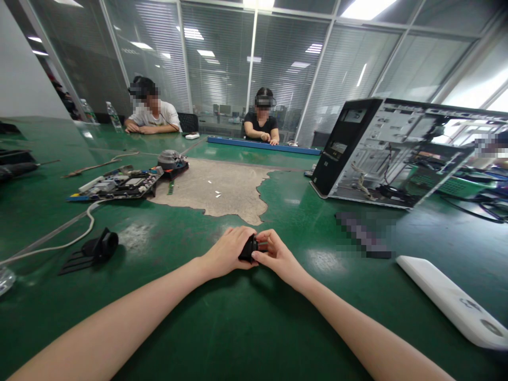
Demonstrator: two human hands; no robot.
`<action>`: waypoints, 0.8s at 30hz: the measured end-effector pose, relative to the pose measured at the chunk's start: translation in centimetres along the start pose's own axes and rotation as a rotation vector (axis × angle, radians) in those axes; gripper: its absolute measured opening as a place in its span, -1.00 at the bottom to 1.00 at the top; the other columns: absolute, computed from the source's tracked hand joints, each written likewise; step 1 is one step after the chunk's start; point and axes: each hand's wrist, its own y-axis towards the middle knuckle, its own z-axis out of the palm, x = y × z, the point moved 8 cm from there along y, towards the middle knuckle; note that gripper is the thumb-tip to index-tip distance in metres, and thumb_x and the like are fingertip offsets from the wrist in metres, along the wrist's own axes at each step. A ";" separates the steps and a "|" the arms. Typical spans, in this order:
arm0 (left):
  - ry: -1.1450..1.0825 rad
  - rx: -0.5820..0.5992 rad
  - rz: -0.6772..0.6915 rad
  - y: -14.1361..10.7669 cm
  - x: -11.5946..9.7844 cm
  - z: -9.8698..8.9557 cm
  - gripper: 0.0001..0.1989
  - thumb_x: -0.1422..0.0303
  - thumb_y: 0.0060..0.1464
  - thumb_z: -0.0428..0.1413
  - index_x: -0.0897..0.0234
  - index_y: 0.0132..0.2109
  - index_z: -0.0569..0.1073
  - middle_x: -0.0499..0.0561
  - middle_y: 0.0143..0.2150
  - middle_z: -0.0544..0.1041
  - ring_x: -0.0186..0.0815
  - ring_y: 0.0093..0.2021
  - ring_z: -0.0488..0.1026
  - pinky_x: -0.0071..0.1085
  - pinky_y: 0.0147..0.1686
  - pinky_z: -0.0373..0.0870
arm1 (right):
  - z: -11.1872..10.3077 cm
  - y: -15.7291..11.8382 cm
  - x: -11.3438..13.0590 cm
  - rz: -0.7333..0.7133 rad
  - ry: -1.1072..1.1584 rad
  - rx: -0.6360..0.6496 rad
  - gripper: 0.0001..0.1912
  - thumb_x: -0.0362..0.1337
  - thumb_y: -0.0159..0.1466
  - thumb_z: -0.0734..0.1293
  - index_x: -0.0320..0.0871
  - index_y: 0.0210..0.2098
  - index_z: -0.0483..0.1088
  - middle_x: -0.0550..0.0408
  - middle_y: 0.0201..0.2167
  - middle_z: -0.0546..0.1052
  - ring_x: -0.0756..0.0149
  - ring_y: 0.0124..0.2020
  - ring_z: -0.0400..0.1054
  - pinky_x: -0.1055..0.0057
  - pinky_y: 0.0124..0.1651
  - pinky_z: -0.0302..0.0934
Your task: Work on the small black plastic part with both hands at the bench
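Near the middle of the green table, my left hand [230, 248] wraps round a small black plastic part [248, 248], whose exact kind I cannot make out. From the other side, my right hand [273, 253] pinches the same part between thumb and fingers. The palm and fingers of my left hand hide much of it. To the left lies another black plastic piece [99, 246] with a round ring and flat prongs. Beyond my hands, a torn brown sheet [234, 185] covers part of the tabletop, with small white scraps on it.
A circuit board [123, 182] and a round fan-like cooler [171, 159] sit at the left. An open computer case [345, 148] stands at the right, above a long white object [448, 299]. A white cable [89, 219] crosses the left side. Two people sit at the far edge behind a blue bar [262, 145].
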 end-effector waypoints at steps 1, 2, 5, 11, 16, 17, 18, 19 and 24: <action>0.001 -0.001 0.002 0.0 0.0 0.0 -0.49 0.27 -0.16 0.16 0.23 -0.06 0.14 0.04 -0.11 0.33 -0.17 -0.12 0.29 -0.26 -0.15 0.16 | 0.0 0.0 -0.1 0.007 -0.008 -0.002 -0.69 -0.26 0.04 0.34 -0.08 -0.27 0.16 0.14 -0.29 0.31 0.37 -0.24 0.27 0.40 -0.28 0.26; 0.002 -0.001 0.004 0.0 -0.1 0.0 -0.49 0.27 -0.16 0.16 0.23 -0.06 0.14 0.04 -0.11 0.33 -0.17 -0.12 0.29 -0.26 -0.15 0.16 | -0.1 0.1 -0.2 0.015 -0.017 -0.001 -0.68 -0.26 0.04 0.34 -0.09 -0.25 0.16 0.12 -0.28 0.31 0.36 -0.24 0.27 0.39 -0.27 0.26; 0.011 0.004 0.008 0.0 -0.1 0.0 -0.50 0.29 -0.16 0.16 0.23 -0.07 0.14 0.04 -0.11 0.33 -0.17 -0.13 0.29 -0.27 -0.16 0.16 | 0.0 0.0 -0.4 0.025 -0.023 0.029 -0.68 -0.27 0.04 0.34 -0.10 -0.26 0.17 0.11 -0.27 0.32 0.35 -0.23 0.28 0.38 -0.27 0.25; 0.020 -0.004 0.010 0.0 0.1 0.2 -0.47 0.32 -0.18 0.16 0.23 -0.05 0.13 0.05 -0.07 0.32 -0.17 -0.09 0.28 -0.27 -0.14 0.15 | 0.0 -0.3 0.1 -0.009 0.019 0.046 -0.69 -0.26 0.02 0.36 -0.08 -0.31 0.16 0.16 -0.29 0.33 0.37 -0.24 0.28 0.41 -0.27 0.25; 0.009 -0.006 0.003 0.0 0.1 0.1 -0.47 0.26 -0.15 0.16 0.23 -0.04 0.13 0.06 -0.08 0.32 -0.16 -0.09 0.28 -0.25 -0.13 0.15 | -0.1 0.0 -0.1 -0.006 -0.013 -0.007 -0.75 -0.23 0.05 0.33 -0.09 -0.33 0.18 0.16 -0.33 0.33 0.36 -0.26 0.28 0.41 -0.30 0.25; 0.007 -0.004 0.002 0.0 0.0 0.1 -0.48 0.26 -0.15 0.16 0.23 -0.04 0.13 0.05 -0.08 0.33 -0.16 -0.10 0.28 -0.25 -0.14 0.16 | -0.2 0.0 -0.2 -0.006 -0.025 -0.017 -0.74 -0.23 0.05 0.33 -0.09 -0.31 0.18 0.15 -0.33 0.33 0.36 -0.26 0.28 0.40 -0.29 0.24; 0.007 -0.002 0.001 0.0 0.0 0.0 -0.48 0.26 -0.15 0.16 0.23 -0.04 0.13 0.05 -0.09 0.33 -0.16 -0.10 0.28 -0.26 -0.14 0.16 | -0.2 0.1 -0.3 -0.001 -0.033 -0.024 -0.72 -0.24 0.05 0.33 -0.09 -0.29 0.18 0.14 -0.32 0.34 0.35 -0.24 0.28 0.38 -0.27 0.24; 0.008 -0.001 0.000 0.0 0.0 0.0 -0.48 0.27 -0.16 0.16 0.23 -0.05 0.13 0.05 -0.09 0.33 -0.16 -0.11 0.28 -0.26 -0.14 0.16 | -0.3 0.1 -0.3 0.006 -0.040 -0.030 -0.70 -0.24 0.05 0.33 -0.09 -0.26 0.18 0.13 -0.31 0.34 0.34 -0.23 0.27 0.36 -0.25 0.24; 0.016 0.007 0.005 0.0 0.0 0.1 -0.48 0.29 -0.17 0.17 0.23 -0.06 0.13 0.04 -0.10 0.33 -0.17 -0.12 0.28 -0.27 -0.15 0.15 | -0.1 -0.1 -0.2 0.022 -0.025 0.019 -0.69 -0.27 0.02 0.35 -0.10 -0.27 0.18 0.11 -0.27 0.33 0.33 -0.21 0.27 0.34 -0.22 0.23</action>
